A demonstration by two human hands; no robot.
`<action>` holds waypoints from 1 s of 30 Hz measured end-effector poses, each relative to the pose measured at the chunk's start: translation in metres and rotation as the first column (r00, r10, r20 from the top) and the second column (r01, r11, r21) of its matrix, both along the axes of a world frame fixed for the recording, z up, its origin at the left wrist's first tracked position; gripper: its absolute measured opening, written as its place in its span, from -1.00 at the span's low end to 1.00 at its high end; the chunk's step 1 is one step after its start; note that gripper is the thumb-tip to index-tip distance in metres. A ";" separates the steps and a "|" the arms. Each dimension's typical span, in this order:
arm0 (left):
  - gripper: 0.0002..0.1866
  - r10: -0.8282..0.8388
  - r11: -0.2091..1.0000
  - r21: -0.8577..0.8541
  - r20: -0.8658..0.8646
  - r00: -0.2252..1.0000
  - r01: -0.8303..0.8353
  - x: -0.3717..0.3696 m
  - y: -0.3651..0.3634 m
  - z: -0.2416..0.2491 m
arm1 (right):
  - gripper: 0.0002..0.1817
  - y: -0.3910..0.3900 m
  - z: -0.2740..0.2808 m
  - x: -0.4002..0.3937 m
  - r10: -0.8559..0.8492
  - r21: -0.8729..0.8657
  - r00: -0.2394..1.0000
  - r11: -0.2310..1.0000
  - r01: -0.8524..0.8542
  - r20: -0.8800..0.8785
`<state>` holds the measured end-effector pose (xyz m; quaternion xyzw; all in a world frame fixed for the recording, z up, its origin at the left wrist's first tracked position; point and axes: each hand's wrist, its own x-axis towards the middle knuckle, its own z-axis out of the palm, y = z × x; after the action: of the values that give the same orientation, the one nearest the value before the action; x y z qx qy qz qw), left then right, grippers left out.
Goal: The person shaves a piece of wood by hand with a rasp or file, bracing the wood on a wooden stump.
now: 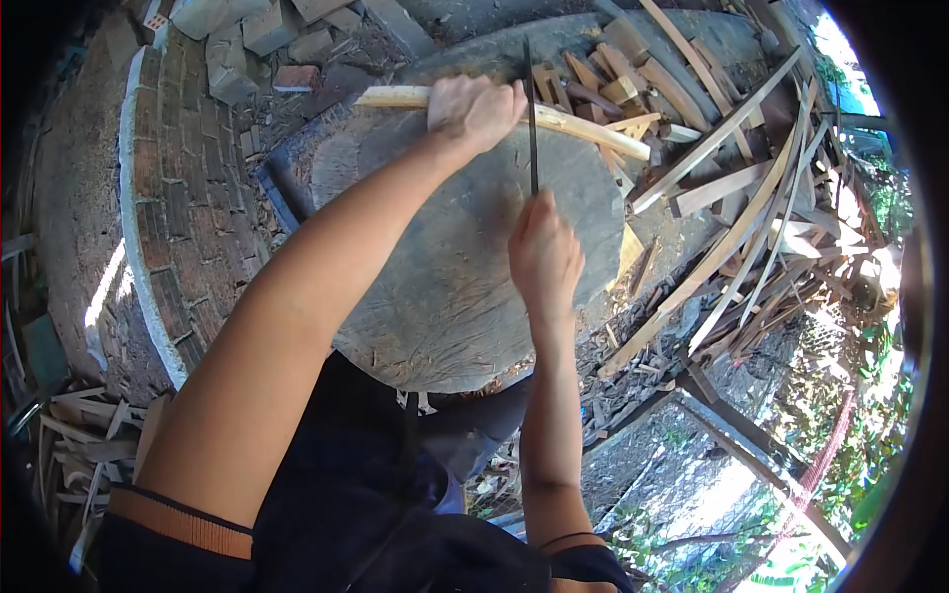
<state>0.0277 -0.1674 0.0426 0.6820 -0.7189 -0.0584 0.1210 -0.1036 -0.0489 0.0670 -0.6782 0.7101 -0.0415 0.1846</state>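
Note:
My left hand [476, 111] is closed around a pale wooden stick [588, 130] lying across the far part of a round, scarred wooden block [425, 267]. The stick's ends show on both sides of that hand. My right hand [546, 247] is wrapped round the handle of a long-bladed tool, and the handle is hidden in the fist. Its thin dark blade [533, 128] points away from me and crosses the stick just right of my left hand. Being edge-on, the blade does not show whether it is a saw or a large knife.
Cut wood blocks [623, 84] lie beyond the block at the right. Long wooden strips [732, 237] are heaped on the right side. A low brick edging [178, 188] curves along the left, with grey blocks [272, 28] at the back left.

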 end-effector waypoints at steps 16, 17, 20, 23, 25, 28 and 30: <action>-0.39 -0.017 0.999 -0.039 -0.036 0.999 0.016 0.001 0.000 -0.003 | -0.80 -0.046 -0.016 0.012 0.032 -0.141 0.997 0.990 -0.022 0.066; -0.41 -0.015 0.999 -0.030 -0.026 1.000 0.014 0.001 0.001 -0.001 | -0.80 -0.057 -0.021 0.016 0.036 -0.191 0.997 0.981 -0.023 0.065; -0.41 -0.020 1.000 -0.002 -0.012 1.000 0.020 0.000 0.000 0.001 | -0.80 -0.042 -0.012 0.010 0.026 -0.222 0.999 0.975 -0.018 0.030; -0.40 -0.023 1.000 0.009 0.000 1.000 0.023 -0.001 0.000 0.000 | -0.82 -0.001 -0.001 0.000 0.034 -0.071 0.999 0.997 -0.032 0.039; -0.40 -0.023 1.000 0.010 0.009 1.000 0.023 0.003 0.000 -0.001 | -0.84 0.009 0.003 -0.002 -0.003 0.022 1.000 1.000 0.003 0.006; -0.40 -0.022 0.999 0.027 0.007 1.000 0.021 -0.002 0.000 0.001 | -0.84 -0.033 -0.014 0.010 0.030 -0.156 0.999 0.987 -0.024 0.038; -0.41 -0.023 0.996 -0.089 0.018 1.000 0.025 0.001 0.001 -0.001 | -0.82 -0.058 -0.021 0.018 0.029 -0.201 0.997 0.979 -0.016 0.064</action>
<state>0.0282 -0.1665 0.0415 0.6677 -0.7299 -0.0222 0.1445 -0.0857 -0.1065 0.0458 -0.6995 0.6880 -0.1334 0.1396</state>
